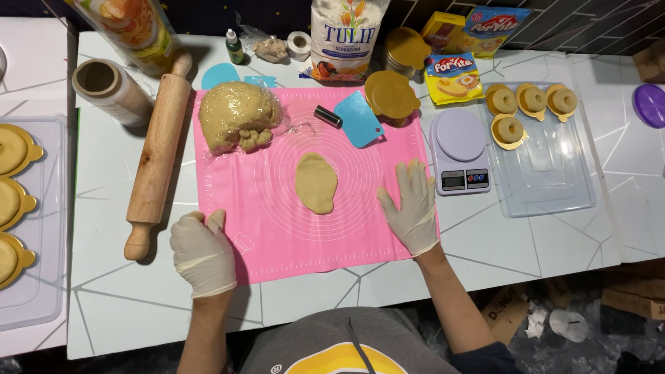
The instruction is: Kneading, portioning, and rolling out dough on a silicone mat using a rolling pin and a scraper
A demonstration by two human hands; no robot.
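A flattened oval of tan dough (316, 182) lies in the middle of a pink silicone mat (277, 228). My right hand (411, 206), in a pale glove, rests flat and spread on the mat's right edge, a little right of the dough. My left hand (201, 252), also gloved, sits at the mat's lower left corner with fingers curled and nothing in it. A wooden rolling pin (158, 156) lies just left of the mat, close to my left hand. A large dough lump in plastic wrap (238, 116) sits at the mat's top left.
A blue scraper (359, 118) and a small dark cylinder (327, 116) lie on the mat's top. A digital scale (460, 152) and a clear tray (547, 180) with filled gold cups stand right. A flour bag (343, 38), packets and a film roll (111, 88) line the back.
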